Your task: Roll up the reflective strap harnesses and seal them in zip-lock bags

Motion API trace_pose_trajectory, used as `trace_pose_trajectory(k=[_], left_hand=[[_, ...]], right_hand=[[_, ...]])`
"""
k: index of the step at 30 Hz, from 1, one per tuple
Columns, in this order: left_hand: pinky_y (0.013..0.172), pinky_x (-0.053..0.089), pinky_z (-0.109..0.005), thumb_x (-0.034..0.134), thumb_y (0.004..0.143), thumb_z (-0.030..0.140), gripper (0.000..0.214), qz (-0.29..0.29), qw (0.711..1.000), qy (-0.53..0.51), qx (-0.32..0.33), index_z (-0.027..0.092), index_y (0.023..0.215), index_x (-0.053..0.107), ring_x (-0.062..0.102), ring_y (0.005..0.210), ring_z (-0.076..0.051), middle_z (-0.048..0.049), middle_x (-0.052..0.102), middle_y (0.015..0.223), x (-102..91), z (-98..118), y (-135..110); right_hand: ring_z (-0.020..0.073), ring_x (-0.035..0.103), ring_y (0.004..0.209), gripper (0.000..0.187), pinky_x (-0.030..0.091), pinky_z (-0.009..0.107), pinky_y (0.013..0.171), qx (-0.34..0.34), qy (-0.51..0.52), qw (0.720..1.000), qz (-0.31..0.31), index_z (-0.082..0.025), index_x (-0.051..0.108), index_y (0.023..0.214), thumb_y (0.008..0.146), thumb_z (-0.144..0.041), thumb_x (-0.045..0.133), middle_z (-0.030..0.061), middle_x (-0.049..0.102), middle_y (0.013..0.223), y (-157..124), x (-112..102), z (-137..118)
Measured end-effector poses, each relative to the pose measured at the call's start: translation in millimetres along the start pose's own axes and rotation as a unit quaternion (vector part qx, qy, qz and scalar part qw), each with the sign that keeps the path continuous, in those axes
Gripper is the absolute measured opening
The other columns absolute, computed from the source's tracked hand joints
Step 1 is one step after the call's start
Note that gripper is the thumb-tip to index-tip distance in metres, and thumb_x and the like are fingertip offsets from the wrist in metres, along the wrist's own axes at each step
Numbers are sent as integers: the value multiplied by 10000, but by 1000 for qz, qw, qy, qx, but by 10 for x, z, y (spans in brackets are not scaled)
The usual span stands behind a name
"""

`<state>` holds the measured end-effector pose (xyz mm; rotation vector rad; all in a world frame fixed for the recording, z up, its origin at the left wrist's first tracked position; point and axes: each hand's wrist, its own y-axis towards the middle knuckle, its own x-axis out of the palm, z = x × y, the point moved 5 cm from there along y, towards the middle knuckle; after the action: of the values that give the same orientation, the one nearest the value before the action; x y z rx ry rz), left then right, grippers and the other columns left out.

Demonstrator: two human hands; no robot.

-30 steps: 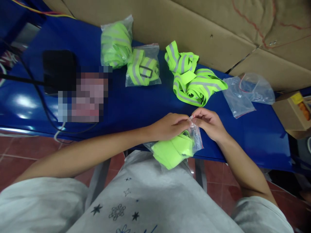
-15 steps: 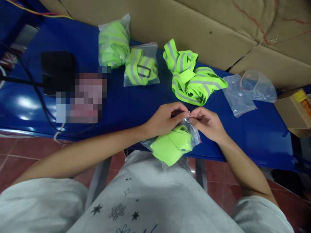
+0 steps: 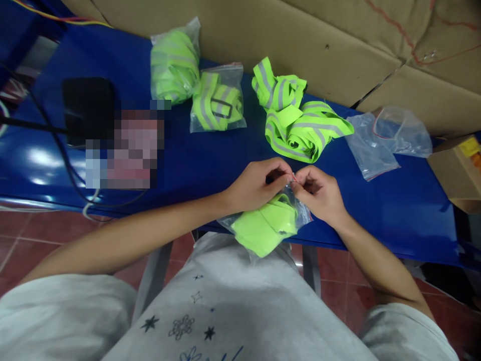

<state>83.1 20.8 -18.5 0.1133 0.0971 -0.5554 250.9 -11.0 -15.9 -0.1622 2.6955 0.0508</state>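
Observation:
A clear zip bag (image 3: 303, 210) lies at the table's front edge, with a folded neon-yellow strap (image 3: 265, 228) inside it. My left hand (image 3: 259, 183) pinches the bag's red-lined zip edge between thumb and fingers. Right beside it, my right hand (image 3: 319, 193) pinches the same edge, the fingertips of both nearly touching. Beyond my hands, loose neon reflective straps (image 3: 300, 128) with grey stripes lie in a coiled heap.
Two filled bags, a large bag (image 3: 175, 65) and a smaller bag (image 3: 218, 103), stand at the back left. Flat clear bags (image 3: 372, 145) lie to the right near a cardboard box (image 3: 456, 170). A black device (image 3: 88, 110) with cables sits on the blue table (image 3: 195, 165).
My right hand has shifted slightly left and down along the bag's zip edge. My left hand keeps its pinch almost unmoved. The view has tilted a little.

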Motion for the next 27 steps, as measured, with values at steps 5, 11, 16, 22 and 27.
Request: trace_pose_trajectory(k=[5,11,16,22,27], left_hand=[[702,462,-219,674,953,311,167,-9,1000,1,1,147,943,706,615,741,-100,-3,717,844,-12,-5,-4],[707,462,-217,651,975,306,161,-12,999,15,40,152,948,686,628,761,-100,-14,738,891,-32,8,-7],[687,474,-222,667,974,353,202,-15,1000,5,19,158,945,714,643,764,-114,-26,748,899,-25,-18,2],[661,457,-235,679,980,380,227,24,999,-21,42,165,908,694,619,743,-115,-28,733,889,-140,-32,30],[679,464,-234,672,993,421,262,44,998,-17,48,166,941,709,629,772,-118,-38,743,926,-166,-41,38]], right_hand=[[123,596,679,171,466,257,600,3,25,999,-33,-216,648,868,912,-357,734,-1,663,770,3,-24,22],[122,622,698,220,460,249,615,-4,-14,996,-88,-204,700,892,937,-412,755,3,703,795,3,-95,37],[114,623,687,212,467,234,618,-6,20,997,-72,-201,709,880,918,-398,777,0,714,788,29,-93,66],[106,586,658,269,465,235,598,37,62,991,-113,-196,710,938,889,-443,806,6,703,822,74,-114,115],[97,554,675,234,431,233,615,26,22,994,-101,-192,689,954,940,-419,743,-3,666,813,46,-136,108]])
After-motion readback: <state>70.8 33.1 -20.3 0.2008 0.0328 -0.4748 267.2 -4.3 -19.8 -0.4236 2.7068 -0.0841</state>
